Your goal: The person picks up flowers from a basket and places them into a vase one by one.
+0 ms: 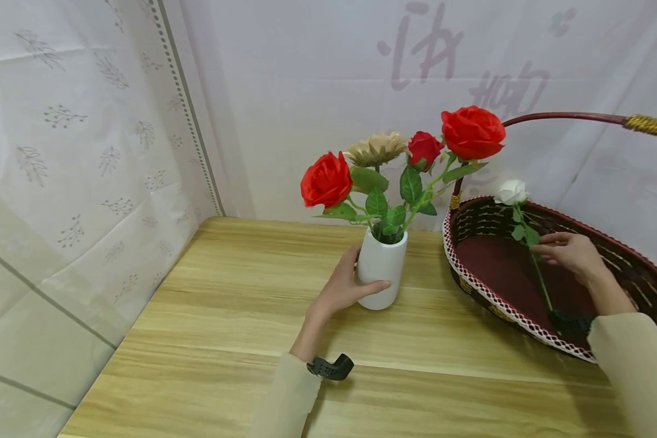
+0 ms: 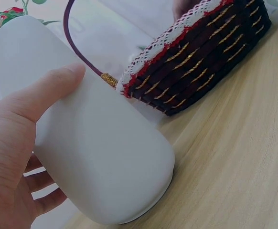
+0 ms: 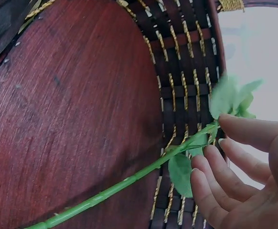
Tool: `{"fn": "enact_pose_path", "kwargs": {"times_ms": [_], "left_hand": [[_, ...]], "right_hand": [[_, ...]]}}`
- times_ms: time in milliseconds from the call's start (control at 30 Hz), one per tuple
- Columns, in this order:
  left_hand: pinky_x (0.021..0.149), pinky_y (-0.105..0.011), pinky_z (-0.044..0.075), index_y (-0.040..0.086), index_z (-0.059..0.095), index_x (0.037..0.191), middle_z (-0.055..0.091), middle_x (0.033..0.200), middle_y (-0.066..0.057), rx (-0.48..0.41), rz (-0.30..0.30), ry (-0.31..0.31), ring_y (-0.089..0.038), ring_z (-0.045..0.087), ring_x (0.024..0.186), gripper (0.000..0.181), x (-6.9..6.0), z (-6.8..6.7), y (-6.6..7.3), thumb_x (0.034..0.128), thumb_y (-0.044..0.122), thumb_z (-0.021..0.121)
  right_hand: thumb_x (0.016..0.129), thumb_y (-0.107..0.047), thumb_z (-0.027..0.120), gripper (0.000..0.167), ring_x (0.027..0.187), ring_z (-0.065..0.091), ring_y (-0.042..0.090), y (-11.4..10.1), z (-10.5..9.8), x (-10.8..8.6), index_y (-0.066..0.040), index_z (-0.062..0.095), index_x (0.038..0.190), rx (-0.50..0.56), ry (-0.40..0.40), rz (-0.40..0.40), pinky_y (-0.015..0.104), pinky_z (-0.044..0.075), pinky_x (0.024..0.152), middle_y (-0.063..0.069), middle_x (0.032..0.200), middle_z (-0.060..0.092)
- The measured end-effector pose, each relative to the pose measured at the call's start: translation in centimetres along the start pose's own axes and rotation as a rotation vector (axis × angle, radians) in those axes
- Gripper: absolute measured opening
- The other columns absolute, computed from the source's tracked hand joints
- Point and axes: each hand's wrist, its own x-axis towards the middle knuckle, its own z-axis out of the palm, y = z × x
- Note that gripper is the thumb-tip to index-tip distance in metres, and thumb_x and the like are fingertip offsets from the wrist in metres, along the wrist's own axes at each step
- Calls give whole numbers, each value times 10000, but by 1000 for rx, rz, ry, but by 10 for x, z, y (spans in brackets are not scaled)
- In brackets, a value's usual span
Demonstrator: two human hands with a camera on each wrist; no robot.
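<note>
A white vase (image 1: 382, 267) stands on the wooden table. My left hand (image 1: 346, 281) wraps around its lower side, thumb across the front; the left wrist view shows the thumb on the smooth vase wall (image 2: 105, 143). From the vase rise a large red rose (image 1: 473, 132), a second red rose (image 1: 326, 180), a smaller red rose (image 1: 424, 149) and a beige flower (image 1: 376, 149). Over the basket (image 1: 473, 291), my right hand (image 1: 572, 252) pinches the leafy stem of a white rose (image 1: 511, 192). Its long green stem (image 3: 124, 182) slants down across the basket.
The brown woven basket has a white lace rim with red edging and a tall handle (image 1: 569, 115) wrapped partly in gold. A printed white cloth (image 1: 306, 91) hangs behind the table, another cloth (image 1: 82, 152) at the left. Bare wooden tabletop (image 1: 241, 286) lies left of the vase.
</note>
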Motion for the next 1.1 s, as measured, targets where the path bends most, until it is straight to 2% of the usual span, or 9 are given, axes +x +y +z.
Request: {"fn": "enact_pose_path", "kwargs": {"times_ms": [133,233,400,500,867,1100], "left_hand": [[1022,-417,440,195,353,1523,459,1407,25,-1,-7,1,-150,472,1264,870,0,0,0,824,352,846],[1024,-427,440,180,349,1527,459,1414,10,2,-7,2,-164,473,1267,885,0,0,0,819,362,848],[1024,-425,441,173,347,1529,462,1412,5,7,-6,2,-166,476,1264,891,0,1,-1,819,370,847],[1024,-423,442,174,345,1530,461,1411,7,4,-7,2,-163,477,1263,894,0,1,-1,817,370,849],[1025,-418,441,179,338,1530,455,1407,13,-2,-14,-5,-160,477,1259,899,-1,0,-1,817,386,844],[1026,-429,443,172,343,1530,465,1409,3,1,2,1,-168,484,1259,895,-1,1,-1,820,387,843]], "right_hand": [[998,-320,645,657,718,631,50,9,1,3,192,441,1355,-37,6,6,245,540,628,181,998,689],[994,-319,652,676,715,634,58,15,2,4,198,423,1365,-38,1,19,251,547,628,232,1023,682],[989,-284,666,674,689,653,57,21,5,5,215,407,1360,0,-10,25,263,569,635,82,913,705],[983,-265,675,653,676,663,66,23,7,5,221,424,1340,10,-13,24,266,573,632,53,862,713],[980,-260,672,602,672,663,93,30,11,2,225,483,1283,-46,-5,21,270,551,605,71,842,721],[974,-270,684,557,663,665,121,32,13,2,209,547,1223,-89,14,14,289,534,593,72,806,723]]}}
